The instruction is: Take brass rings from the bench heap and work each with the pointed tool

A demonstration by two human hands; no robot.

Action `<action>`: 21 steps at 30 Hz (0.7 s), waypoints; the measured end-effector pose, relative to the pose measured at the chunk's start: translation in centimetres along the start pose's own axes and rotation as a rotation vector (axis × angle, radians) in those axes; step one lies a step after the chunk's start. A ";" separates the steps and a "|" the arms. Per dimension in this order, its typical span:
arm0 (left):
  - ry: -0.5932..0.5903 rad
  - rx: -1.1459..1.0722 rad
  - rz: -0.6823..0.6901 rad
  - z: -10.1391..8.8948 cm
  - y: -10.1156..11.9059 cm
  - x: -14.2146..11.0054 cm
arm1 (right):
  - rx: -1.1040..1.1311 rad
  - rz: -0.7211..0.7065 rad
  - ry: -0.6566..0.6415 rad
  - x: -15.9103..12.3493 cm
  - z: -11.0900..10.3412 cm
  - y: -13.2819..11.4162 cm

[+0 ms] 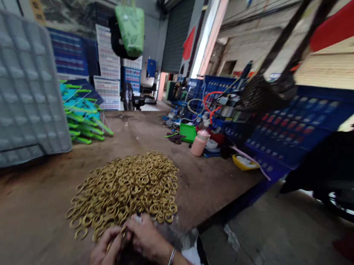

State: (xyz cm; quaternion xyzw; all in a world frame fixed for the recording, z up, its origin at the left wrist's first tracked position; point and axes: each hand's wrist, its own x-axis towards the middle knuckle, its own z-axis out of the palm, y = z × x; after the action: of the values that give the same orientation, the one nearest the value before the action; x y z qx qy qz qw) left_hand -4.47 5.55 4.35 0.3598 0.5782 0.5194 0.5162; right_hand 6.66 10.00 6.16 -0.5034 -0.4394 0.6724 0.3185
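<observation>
A wide pile of brass-coloured rings [138, 183] lies on the brown worktop, with loose ones at its near left edge. Just in front of the pile, my left hand [104, 252] is closed around a brass ring [124, 230], and part of another ring seems to show between its fingers. My right hand [147, 237] meets it from the right, its fingers pinched at the same ring. Something small and whitish shows by the right fingers, too blurred to name. A metal bracelet [171, 258] circles my right wrist.
On the worktop [40, 219], a grey padded panel [21, 87] stands left, beside green and turquoise plastic pieces [85, 117]. Farther back are a pink bottle [199, 144], a green tray [187, 132] and a yellow dish [244, 163]. Blue crates [294, 125] line the right. The table edge drops off right.
</observation>
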 end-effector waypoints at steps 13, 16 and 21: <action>-0.151 -0.090 -0.076 -0.3 1.1 -1.9 | -0.305 -0.298 -0.022 -1.0 -0.1 -0.2; -0.177 -0.129 -0.087 -0.5 0.9 -1.8 | -0.376 -0.362 -0.025 -1.2 0.0 -0.4; -0.216 -0.241 -0.132 -0.8 0.9 -1.9 | -0.365 -0.360 -0.083 -1.3 0.1 -0.6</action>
State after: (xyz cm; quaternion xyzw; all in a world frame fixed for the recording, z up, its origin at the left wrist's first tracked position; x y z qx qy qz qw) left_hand -4.92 3.73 5.54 0.3102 0.4752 0.5084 0.6477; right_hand 6.90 9.05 7.20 -0.4385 -0.6486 0.5344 0.3184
